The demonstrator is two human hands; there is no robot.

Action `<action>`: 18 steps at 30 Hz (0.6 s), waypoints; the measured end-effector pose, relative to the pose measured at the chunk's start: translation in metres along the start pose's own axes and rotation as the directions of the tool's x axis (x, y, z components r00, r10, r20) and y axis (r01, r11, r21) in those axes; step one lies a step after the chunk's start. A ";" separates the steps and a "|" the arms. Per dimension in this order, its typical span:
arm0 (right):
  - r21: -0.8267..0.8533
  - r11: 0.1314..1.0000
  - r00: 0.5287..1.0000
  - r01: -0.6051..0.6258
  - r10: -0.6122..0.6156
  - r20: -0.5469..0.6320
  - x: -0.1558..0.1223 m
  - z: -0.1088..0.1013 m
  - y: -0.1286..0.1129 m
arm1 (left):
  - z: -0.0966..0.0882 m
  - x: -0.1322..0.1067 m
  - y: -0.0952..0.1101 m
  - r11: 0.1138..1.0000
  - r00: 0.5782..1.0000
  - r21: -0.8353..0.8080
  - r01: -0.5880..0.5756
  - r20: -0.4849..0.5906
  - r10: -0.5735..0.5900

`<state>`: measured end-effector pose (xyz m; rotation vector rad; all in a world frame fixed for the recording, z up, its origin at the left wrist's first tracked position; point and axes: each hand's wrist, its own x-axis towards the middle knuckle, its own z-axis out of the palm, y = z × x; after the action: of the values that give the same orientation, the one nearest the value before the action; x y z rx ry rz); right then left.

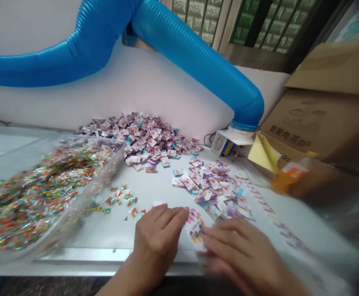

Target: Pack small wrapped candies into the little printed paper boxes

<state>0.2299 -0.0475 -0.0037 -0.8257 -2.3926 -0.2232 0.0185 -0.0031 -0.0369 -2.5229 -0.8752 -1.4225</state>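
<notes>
Between my hands is a small white printed box with pink, purple and orange shapes on it; whether it is folded up or flat I cannot tell. My left hand has its fingers closed on the left edge of this box. On its right side, my right hand holds it with the fingers together, somewhat blurred. Just beyond my left knuckles a white bit shows. Close by on the left lie several small colourful wrapped pieces. Loose printed boxes lie just past my right hand.
A clear bag or tray full of colourful wrapped pieces stands left. A heap of small boxes lies against the wall. A blue hose runs down to a small fan box. Large cardboard boxes stand right, beside a printed strip.
</notes>
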 end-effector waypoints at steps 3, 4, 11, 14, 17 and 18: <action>0.123 0.975 0.982 -0.184 0.188 -0.020 0.005 0.016 -0.006 | -0.014 -0.009 0.002 0.950 0.975 -0.238 0.202 0.141 -0.172; 0.147 0.956 0.965 -0.254 0.261 -0.028 0.007 0.023 -0.007 | -0.017 -0.012 0.006 0.901 0.947 -0.319 0.296 0.218 -0.234; 0.458 0.761 0.883 -0.460 0.446 0.146 0.024 0.070 -0.008 | -0.016 -0.032 0.008 0.066 0.433 -0.533 0.844 0.603 -0.670; 0.496 0.704 0.845 -0.509 0.518 0.131 0.030 0.080 -0.007 | -0.014 -0.043 0.001 -0.043 0.393 -0.536 0.843 0.669 -0.631; 0.534 0.670 0.852 -0.515 0.471 0.229 0.036 0.085 -0.008 | -0.011 -0.054 -0.002 0.049 0.419 -0.484 0.874 0.698 -0.581; 0.543 0.662 0.853 -0.517 0.447 0.269 0.038 0.085 -0.009 | -0.010 -0.057 -0.004 0.073 0.410 -0.459 0.885 0.697 -0.588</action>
<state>0.1597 -0.0068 -0.0505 -1.1257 -2.0291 0.7878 -0.0130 -0.0277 -0.0785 -3.1250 -2.4931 -2.0118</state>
